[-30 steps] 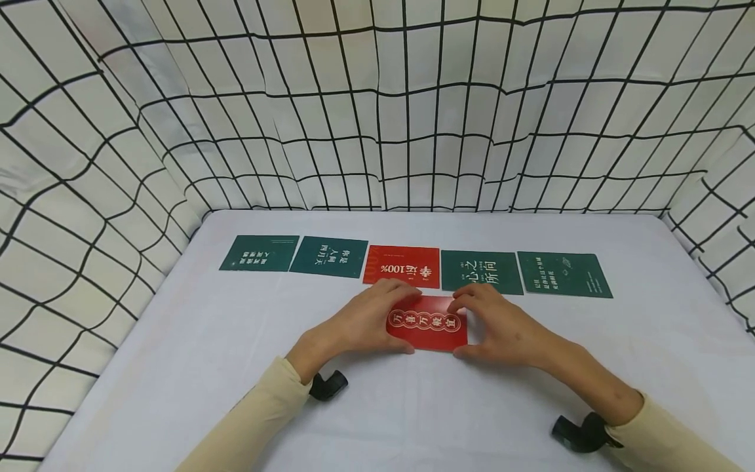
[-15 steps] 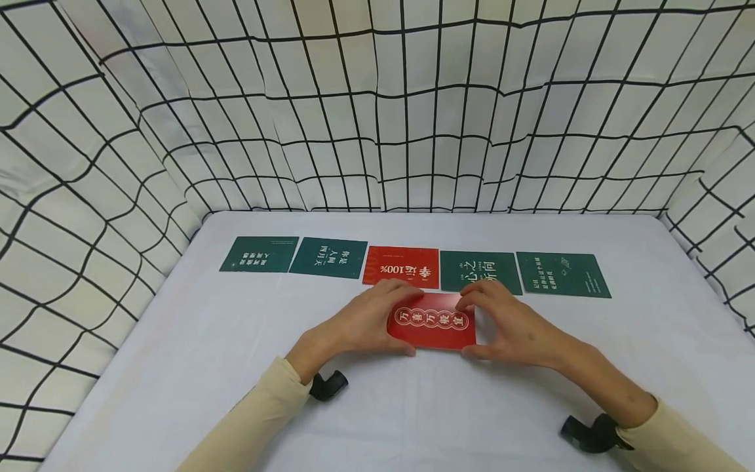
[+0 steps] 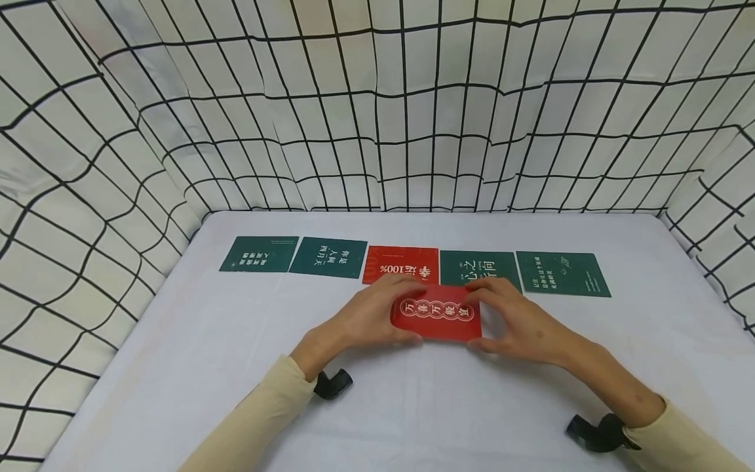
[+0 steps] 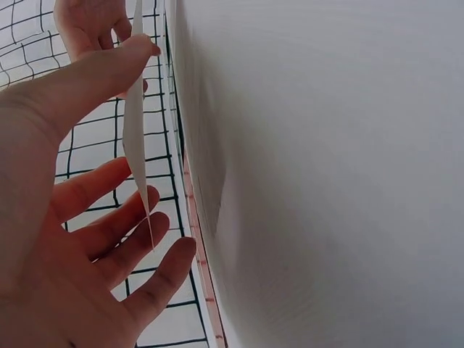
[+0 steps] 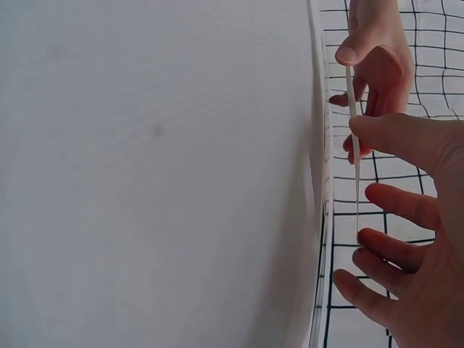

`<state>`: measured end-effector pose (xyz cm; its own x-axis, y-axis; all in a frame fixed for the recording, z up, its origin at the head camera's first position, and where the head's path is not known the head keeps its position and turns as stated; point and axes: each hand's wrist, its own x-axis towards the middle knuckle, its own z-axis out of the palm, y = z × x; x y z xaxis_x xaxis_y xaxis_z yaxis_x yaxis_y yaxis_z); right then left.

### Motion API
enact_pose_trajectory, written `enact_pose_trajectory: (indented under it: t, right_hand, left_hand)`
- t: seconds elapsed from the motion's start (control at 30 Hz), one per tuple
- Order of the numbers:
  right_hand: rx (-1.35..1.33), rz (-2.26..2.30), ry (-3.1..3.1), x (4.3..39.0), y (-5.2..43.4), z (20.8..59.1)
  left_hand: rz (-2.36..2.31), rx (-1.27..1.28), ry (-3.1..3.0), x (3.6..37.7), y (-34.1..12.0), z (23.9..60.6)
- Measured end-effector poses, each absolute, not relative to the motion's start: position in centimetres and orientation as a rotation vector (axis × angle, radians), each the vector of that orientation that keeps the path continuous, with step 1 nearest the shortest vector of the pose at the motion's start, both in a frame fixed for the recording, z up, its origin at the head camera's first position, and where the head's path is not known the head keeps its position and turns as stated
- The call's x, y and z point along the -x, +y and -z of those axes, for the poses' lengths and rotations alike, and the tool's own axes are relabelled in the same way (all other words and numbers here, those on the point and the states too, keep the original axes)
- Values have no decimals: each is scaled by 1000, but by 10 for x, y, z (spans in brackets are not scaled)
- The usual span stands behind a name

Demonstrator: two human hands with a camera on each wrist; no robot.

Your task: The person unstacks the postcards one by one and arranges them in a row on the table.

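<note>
Hands first: the left hand (image 3: 366, 319) and right hand (image 3: 516, 319) both pinch a red card (image 3: 436, 313) by its short edges, thumb at the near edge and fingers at the far one, holding it lifted just above the worktop (image 3: 177, 367), in the middle and just in front of a row of cards. In the wrist views the card shows edge-on as a thin pale sliver (image 4: 135, 130) (image 5: 353, 138) caught between thumb and fingers, with the opposite hand visible behind it. It looks slightly bowed in the left wrist view, though that could be lens distortion, hard to say.

No boxes or trays in sight, everything just lies flat on the worktop. The row behind the held card runs left to right: green card (image 3: 259, 254), second green card (image 3: 329, 257), red 100% card (image 3: 402, 265), third green card (image 3: 480, 269) partly covered by the fingers, and fourth green card (image 3: 563, 274). They sit just beside each other, edges near or touching.

Surface is a plain white cloth. White fabric with a black grid pattern (image 3: 377, 118) hangs around it on the back and both sides. Cream sleeves on both arms, with a black wrist mount (image 3: 332, 383) under each.
</note>
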<state>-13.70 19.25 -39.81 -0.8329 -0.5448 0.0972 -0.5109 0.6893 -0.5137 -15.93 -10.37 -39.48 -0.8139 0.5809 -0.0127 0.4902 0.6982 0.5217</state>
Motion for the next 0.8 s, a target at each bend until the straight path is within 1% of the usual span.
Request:
enact_pose_trajectory:
  t: [0.27,0.53,0.8]
  right_hand:
    - [846,870,2882,140,198,399]
    - [629,1018,2861,142,205,399]
    - [456,1286,2721,140,208,397]
  left_hand:
    - [-763,-863,2789,165,-93,393]
    - [-771,-819,2834,173,-82,393]
    - [-802,-819,2847,179,-71,394]
